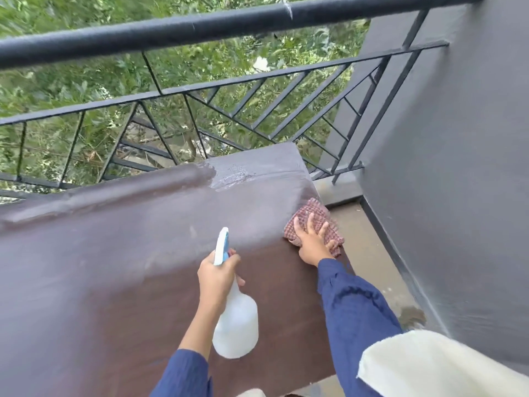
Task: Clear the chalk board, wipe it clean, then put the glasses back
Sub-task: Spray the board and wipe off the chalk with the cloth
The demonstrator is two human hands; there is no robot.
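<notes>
One checked cloth (316, 214), translucent bottle (236, 325), brown board (114, 267)

Right hand (310, 242) presses cloth (315, 216) on board (114, 267); left hand (217, 273) grips spray bottle (236, 325).

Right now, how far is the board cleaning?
Done: the board looks cleared. In hand: left hand holds the spray bottle, right hand presses the cloth on its right edge; a wet patch sits unwiped. Left: finish wiping, return glasses, which are not in view.
</notes>
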